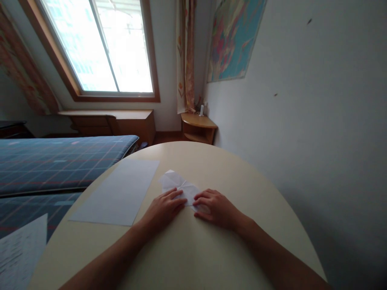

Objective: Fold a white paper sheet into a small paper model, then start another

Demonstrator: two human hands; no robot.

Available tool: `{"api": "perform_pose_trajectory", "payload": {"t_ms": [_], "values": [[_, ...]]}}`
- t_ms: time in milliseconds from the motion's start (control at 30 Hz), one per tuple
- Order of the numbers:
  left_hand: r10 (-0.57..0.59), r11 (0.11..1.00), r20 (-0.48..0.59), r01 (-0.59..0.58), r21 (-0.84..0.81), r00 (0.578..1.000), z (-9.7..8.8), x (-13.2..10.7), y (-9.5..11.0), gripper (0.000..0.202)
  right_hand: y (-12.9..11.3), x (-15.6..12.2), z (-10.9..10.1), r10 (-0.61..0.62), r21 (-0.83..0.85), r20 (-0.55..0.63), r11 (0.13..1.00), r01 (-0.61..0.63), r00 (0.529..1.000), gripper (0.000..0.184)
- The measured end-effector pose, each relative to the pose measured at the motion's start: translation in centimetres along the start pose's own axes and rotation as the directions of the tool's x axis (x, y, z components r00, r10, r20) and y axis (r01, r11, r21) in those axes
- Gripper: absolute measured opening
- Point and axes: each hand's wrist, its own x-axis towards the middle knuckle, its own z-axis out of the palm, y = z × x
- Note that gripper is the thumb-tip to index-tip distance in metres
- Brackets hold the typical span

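A small sheet of white paper [188,189] with crossing creases lies on the round cream table [196,257], partly folded. My left hand [165,205] rests on its near left part, fingers stretched out flat over it. At the paper's right end, my right hand [216,207] has its fingers curled around a flap, with the thumb nearer to me. Part of the paper under both hands is hidden.
A larger plain white sheet [117,193] lies on the table's left side. Beyond the left edge are a plaid mattress [60,161] and a printed sheet [22,253]. A white wall [317,141] stands to the right, and a corner shelf [199,121] behind the table.
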Motion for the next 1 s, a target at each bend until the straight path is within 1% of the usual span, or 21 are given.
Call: {"api": "perform_pose_trajectory", "payload": {"t_ms": [267, 467, 633, 833, 900, 1000], "values": [[0.036, 0.999, -0.058, -0.037, -0.013, 0.998, 0.3, 0.1, 0.0, 0.023, -1.0, 0.3, -0.2, -0.034, -0.161, 0.039, 0.986, 0.04, 0.999, 0.014], [0.054, 0.996, -0.075, -0.059, -0.066, 0.996, 0.1, 0.5, 0.4, 0.021, -1.3, 0.8, 0.0, 0.061, -0.224, 0.051, 0.973, -0.048, 0.997, 0.008], [0.064, 0.996, -0.062, -0.068, -0.06, 0.996, 0.3, 0.4, 0.3, 0.022, -1.3, 0.9, 0.5, 0.135, -0.151, -0.029, 0.979, -0.138, 0.99, 0.009], [0.069, 0.995, -0.032, -0.071, -0.072, 0.997, 0.1, 0.3, 0.4, 0.024, -0.7, 0.7, 0.9, 0.07, -0.058, -0.034, 0.996, -0.072, 0.997, 0.009], [0.076, 0.993, -0.019, -0.077, -0.09, 0.997, -0.1, 0.3, 0.6, 0.025, -0.6, 0.8, 1.1, 0.091, -0.037, -0.045, 0.995, -0.093, 0.995, 0.011], [0.078, 0.991, -0.005, -0.079, -0.11, 0.997, -0.4, 0.4, 0.8, 0.025, -0.6, 0.9, 1.4, 0.158, 0.024, -0.076, 0.987, -0.157, 0.984, 0.013]]}}
